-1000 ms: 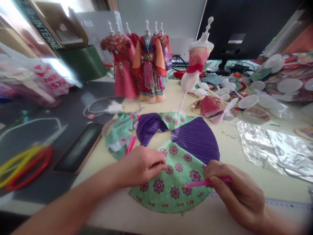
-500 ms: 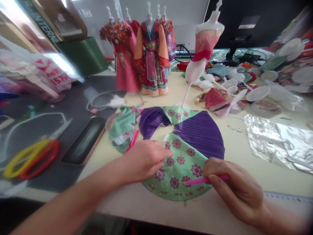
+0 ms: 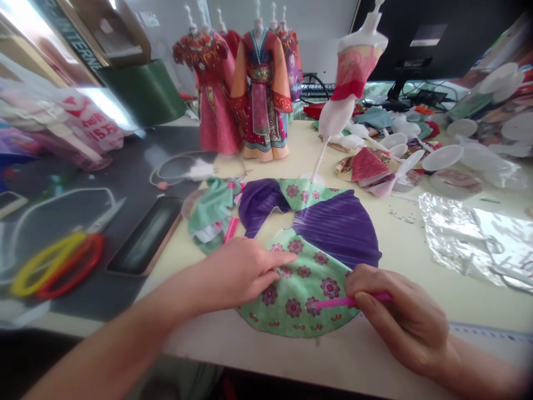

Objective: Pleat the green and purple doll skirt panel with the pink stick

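Note:
A small round doll skirt (image 3: 341, 230) in purple and flowered green cloth lies spread on the table, with an opening at its middle. My left hand (image 3: 245, 272) rests on its green panel (image 3: 291, 289), index finger stretched out and the other fingers partly bent. In my right hand (image 3: 395, 316) is a slim pink pen-shaped tool (image 3: 333, 303), pinched between thumb and fingers. Its tip is at a printed flower near the hem; whether it touches the cloth I cannot tell. Left of the skirt sits a crumpled green cloth piece (image 3: 212, 211) with a pink strip (image 3: 231, 229) beside it.
Dressed doll forms (image 3: 262, 94) stand at the back, beside a white mannequin (image 3: 333, 116) in a pink top. Left lie a phone (image 3: 145, 236) and yellow-red scissors (image 3: 70, 261). Fabric scraps (image 3: 368, 166), silver foil (image 3: 449, 233) and a ruler (image 3: 487, 333) are on the right.
My left hand's index finger has straightened out farther, and the hand has shifted slightly on the green cloth. The pink tool's tip has moved slightly left and up in view. The skirt stays spread.

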Demonstrator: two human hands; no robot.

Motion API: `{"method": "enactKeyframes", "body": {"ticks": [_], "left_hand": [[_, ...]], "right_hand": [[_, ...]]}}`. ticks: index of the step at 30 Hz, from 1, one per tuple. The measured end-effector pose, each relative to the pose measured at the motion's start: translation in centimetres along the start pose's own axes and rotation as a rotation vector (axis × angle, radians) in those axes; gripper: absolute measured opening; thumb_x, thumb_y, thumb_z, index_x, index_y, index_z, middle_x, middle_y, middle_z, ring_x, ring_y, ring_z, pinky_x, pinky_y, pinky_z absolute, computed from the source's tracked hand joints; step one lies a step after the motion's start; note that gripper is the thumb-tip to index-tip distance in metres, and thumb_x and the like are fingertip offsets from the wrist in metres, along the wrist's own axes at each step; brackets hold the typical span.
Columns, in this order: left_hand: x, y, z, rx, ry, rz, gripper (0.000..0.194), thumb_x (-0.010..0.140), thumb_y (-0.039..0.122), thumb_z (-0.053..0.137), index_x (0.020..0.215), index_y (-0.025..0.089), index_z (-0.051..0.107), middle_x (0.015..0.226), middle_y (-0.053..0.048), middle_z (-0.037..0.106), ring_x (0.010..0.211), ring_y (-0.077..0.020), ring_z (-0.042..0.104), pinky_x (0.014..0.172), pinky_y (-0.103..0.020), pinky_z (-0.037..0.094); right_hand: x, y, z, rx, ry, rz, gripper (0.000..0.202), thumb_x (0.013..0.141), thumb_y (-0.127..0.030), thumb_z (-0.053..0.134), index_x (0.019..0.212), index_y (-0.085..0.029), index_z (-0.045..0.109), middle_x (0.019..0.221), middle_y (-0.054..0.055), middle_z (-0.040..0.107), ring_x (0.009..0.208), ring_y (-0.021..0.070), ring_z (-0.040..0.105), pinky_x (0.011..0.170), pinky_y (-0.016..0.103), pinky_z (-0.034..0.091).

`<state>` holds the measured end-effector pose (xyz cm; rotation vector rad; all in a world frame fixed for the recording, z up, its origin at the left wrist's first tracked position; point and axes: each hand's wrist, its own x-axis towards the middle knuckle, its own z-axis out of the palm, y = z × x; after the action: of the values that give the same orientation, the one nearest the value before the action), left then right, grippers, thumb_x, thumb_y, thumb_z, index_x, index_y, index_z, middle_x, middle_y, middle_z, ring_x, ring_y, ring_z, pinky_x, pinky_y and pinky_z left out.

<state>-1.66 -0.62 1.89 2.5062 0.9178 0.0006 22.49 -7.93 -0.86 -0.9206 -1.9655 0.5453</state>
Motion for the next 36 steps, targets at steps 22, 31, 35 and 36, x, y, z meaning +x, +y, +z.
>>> {"method": "enactKeyframes", "body": {"ticks": [22,31,35,36], "left_hand": [[-2.4,0.5,0.3,-0.002,0.223,0.143,0.018,0.09,0.019,0.054,0.103,0.023,0.066,0.084,0.0,0.067,0.089,-0.0191,0.054,0.091,-0.037,0.035],[-5.2,3.3,6.9,0.083,0.429,0.363,0.013,0.084,0.01,0.059,0.096,0.013,0.064,0.106,-0.007,0.07,0.094,-0.0222,0.058,0.087,-0.04,0.04],[-5.0,3.5,8.4,0.11,0.481,0.393,0.01,0.083,0.009,0.06,0.092,0.012,0.064,0.1,-0.009,0.072,0.093,-0.022,0.061,0.087,-0.041,0.043],[-4.8,3.5,8.5,0.109,0.493,0.392,0.01,0.083,0.009,0.06,0.092,0.012,0.064,0.098,-0.009,0.072,0.092,-0.0216,0.062,0.086,-0.041,0.043]], "right_hand": [[-0.4,-0.1,-0.1,0.004,-0.004,-0.038,0.018,0.086,-0.005,0.045,0.089,-0.021,0.053,0.067,0.001,0.058,0.059,0.0141,0.057,0.053,0.026,0.048],[-0.8,0.0,0.1,0.003,-0.053,-0.049,0.012,0.088,-0.01,0.048,0.092,-0.02,0.054,0.07,0.001,0.059,0.063,0.0143,0.058,0.056,0.026,0.047],[-0.7,0.0,0.1,0.01,-0.104,-0.063,0.011,0.089,-0.009,0.048,0.092,-0.019,0.054,0.07,0.001,0.057,0.062,0.0128,0.054,0.056,0.025,0.045],[-0.7,0.0,0.1,0.013,-0.111,-0.064,0.011,0.089,-0.009,0.048,0.092,-0.019,0.054,0.07,0.001,0.057,0.062,0.0126,0.054,0.056,0.025,0.045]]}}
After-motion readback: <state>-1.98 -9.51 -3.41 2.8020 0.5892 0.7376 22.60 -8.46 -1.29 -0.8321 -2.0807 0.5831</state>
